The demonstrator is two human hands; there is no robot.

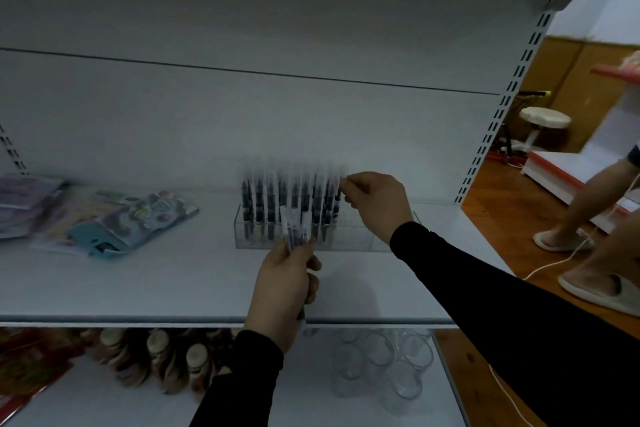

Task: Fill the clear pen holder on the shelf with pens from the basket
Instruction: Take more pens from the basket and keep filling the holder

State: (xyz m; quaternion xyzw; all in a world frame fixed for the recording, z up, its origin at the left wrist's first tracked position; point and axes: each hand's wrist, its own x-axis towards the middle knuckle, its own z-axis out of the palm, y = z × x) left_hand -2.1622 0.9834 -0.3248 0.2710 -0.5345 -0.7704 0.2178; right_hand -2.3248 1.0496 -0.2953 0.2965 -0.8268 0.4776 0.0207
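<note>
Left hand (pixel 282 282) at six o'clock grips spare pens (pixel 294 227). Clear pen holder (pixel 349 241) sits mid-shelf, its right end unfilled. Right hand (pixel 375 199), three o'clock, pinches a pen (pixel 338 196); best lowered upright beside the filled row.

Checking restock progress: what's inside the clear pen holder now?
The clear pen holder has upright pens filling its left part; the right end looks empty. The left hand covers part of its front.
</note>
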